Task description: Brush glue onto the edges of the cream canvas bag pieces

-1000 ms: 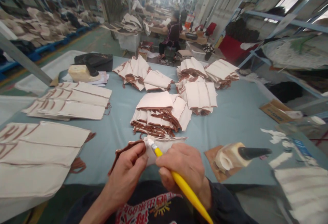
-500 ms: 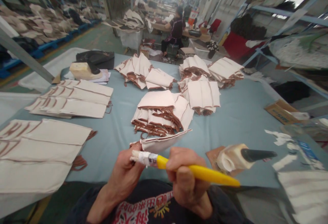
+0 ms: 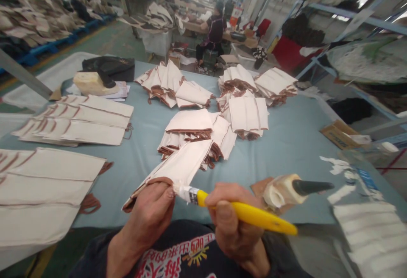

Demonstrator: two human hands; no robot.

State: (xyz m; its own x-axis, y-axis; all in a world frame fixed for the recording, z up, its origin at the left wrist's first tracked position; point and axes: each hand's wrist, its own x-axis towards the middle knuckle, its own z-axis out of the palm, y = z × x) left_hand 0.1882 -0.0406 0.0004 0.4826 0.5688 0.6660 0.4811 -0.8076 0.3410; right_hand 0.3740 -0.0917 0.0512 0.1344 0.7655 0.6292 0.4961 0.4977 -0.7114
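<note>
My left hand (image 3: 149,210) is closed on the brown-edged end of a cream fabric piece (image 3: 181,161), which slants up and away toward the middle stack. In my right hand (image 3: 235,223) is a yellow-handled paintbrush (image 3: 254,215); its whitish bristles touch the piece's edge beside my left fingertips. Just beyond lies a stack of cream pieces with brown edging (image 3: 189,121), partly covered by the held piece. Right of the brush stands a cream container with a dark spout-like part (image 3: 282,191), on a brown pad.
More cream pieces (image 3: 44,189) lie overlapped at left, others in piles (image 3: 248,112) farther back. A yellowish block (image 3: 92,84) and black bag (image 3: 111,68) sit at the far left. At right are a cardboard box (image 3: 340,134) and white scraps. A person (image 3: 214,30) sits beyond the blue-grey table (image 3: 295,142).
The held fabric piece has turned, its broad face now showing toward me. The brush tip has moved slightly right and meets the edge. The whole view has shifted a little.
</note>
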